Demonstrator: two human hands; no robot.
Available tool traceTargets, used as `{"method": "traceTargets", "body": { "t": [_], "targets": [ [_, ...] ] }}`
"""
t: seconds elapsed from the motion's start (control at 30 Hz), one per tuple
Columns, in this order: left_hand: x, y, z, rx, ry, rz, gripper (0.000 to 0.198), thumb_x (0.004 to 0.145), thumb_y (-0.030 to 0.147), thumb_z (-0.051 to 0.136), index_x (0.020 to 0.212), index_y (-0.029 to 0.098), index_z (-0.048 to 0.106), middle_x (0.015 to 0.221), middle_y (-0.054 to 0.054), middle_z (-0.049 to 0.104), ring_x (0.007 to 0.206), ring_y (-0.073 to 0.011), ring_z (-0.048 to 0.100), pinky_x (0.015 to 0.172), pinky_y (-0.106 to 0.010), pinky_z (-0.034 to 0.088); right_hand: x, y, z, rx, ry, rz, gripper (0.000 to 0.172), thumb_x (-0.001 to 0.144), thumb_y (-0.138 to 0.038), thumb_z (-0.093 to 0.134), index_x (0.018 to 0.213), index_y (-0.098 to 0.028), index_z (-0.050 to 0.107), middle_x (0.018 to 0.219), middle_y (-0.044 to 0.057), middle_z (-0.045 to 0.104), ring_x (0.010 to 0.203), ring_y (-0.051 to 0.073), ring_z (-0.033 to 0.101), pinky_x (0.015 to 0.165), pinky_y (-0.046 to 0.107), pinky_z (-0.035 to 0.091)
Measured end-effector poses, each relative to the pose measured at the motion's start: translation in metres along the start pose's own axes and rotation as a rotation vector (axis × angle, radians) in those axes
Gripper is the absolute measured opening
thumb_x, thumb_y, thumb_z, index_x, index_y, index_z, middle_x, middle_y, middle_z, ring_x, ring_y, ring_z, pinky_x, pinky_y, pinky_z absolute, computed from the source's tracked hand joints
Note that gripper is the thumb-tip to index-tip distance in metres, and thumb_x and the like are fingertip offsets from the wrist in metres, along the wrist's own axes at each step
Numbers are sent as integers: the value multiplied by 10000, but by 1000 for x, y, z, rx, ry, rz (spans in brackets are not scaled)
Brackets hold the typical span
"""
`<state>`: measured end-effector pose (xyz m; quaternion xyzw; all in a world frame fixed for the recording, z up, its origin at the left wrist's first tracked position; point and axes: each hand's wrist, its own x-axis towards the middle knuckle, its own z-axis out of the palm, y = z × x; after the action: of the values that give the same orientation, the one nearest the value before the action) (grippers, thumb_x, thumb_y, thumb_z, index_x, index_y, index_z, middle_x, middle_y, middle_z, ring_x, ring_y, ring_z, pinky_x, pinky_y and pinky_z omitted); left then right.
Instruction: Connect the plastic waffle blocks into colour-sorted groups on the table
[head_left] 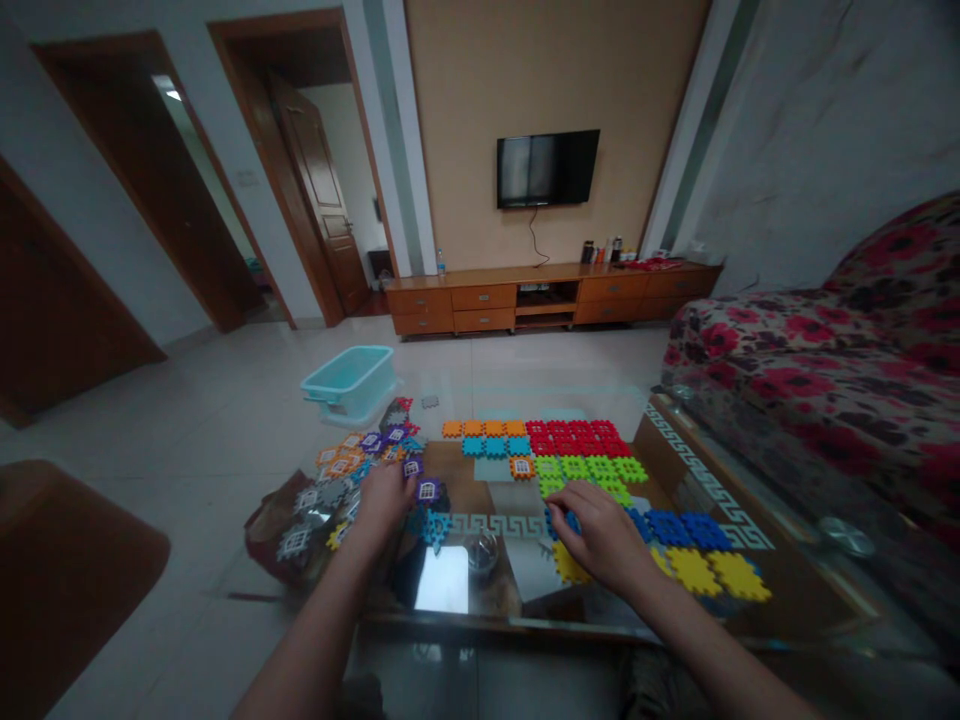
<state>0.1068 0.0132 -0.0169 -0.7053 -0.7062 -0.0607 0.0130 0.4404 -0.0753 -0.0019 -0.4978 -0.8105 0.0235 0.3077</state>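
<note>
Colourful interlocking plastic tiles lie on a glass table (697, 470). Rows of orange (484, 428), red (574, 436), green (589, 470), blue (675, 527) and yellow tiles (716, 572) are joined flat. My right hand (596, 535) rests palm down on the blue and yellow tiles, fingers curled onto a blue piece. My left hand (384, 498) reaches into a loose heap of tiles (352, 475) at the table's left; its fingers are bent down among the pieces, beside a purple tile (427, 490). Whether it grips one is hidden.
A light blue plastic tub (350, 380) stands on the tiled floor beyond the table. A floral sofa (825, 370) runs along the right. A wooden cabinet (551, 295) and wall television (547, 168) are at the back. A brown seat (67, 570) is at the left.
</note>
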Motion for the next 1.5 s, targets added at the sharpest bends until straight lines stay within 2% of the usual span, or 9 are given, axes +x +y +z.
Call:
{"method": "traceTargets", "body": {
  "t": [0.17,0.3,0.43,0.6,0.67,0.97,1.23,1.37,1.5],
  "targets": [
    [0,5,-5,-364,164,-47,229,846,275,553,976,163,705,983,-102,737,931,-234,677,841,-319,479,-2,-1,3,16,-13,12,169,905,-187,483,914,-203,652,851,73,663,827,232,605,768,371,469],
    [-3,22,-5,-822,192,-147,180,758,324,653,844,171,693,828,-52,734,768,-196,684,741,-305,514,-1,-7,7,150,-14,72,168,905,-199,489,890,-204,657,838,63,661,822,223,612,761,356,471],
    [-16,52,1,-1339,53,-160,315,655,345,752,873,161,618,759,-22,694,691,-158,663,668,-278,524,3,-14,12,330,-21,196,164,895,-236,519,862,-209,678,807,43,676,752,203,622,700,331,478],
    [-40,87,0,-1628,-277,-92,420,625,292,809,975,147,627,821,-47,702,700,-138,657,714,-285,521,6,-23,18,616,-42,382,175,867,-307,581,964,-212,692,925,54,715,823,206,660,744,340,520],
    [-47,95,-4,-1648,-356,-57,377,628,293,817,928,136,652,868,-78,711,730,-147,660,740,-296,516,6,-26,20,722,-56,388,197,862,-319,594,1002,-219,690,977,58,714,860,205,664,768,344,529],
    [-58,104,-8,-1611,-406,148,297,680,299,807,895,145,672,871,-65,718,767,-151,655,757,-306,503,4,-25,33,1087,-144,517,402,781,-419,709,1128,-218,672,1117,95,705,854,219,677,696,346,552],
    [-67,105,-23,-1116,74,481,83,749,212,747,829,195,735,1026,-72,634,991,-194,618,875,-338,494,5,-27,31,1336,-212,685,489,701,-495,788,1096,-226,682,1109,96,721,1036,275,672,745,334,537],
    [-69,105,-22,-1057,62,554,141,775,241,737,916,231,750,1159,-77,639,1071,-202,612,943,-362,482,6,-27,31,1326,-200,737,510,654,-496,817,1053,-210,679,994,87,739,946,253,693,736,323,526],
    [-71,106,-25,-1084,-1,601,194,795,267,723,987,256,748,1136,-70,659,1061,-195,623,941,-363,494,5,-26,32,1239,-168,758,446,665,-494,793,989,-203,694,879,59,732,814,212,686,663,287,506]
  ]
}}
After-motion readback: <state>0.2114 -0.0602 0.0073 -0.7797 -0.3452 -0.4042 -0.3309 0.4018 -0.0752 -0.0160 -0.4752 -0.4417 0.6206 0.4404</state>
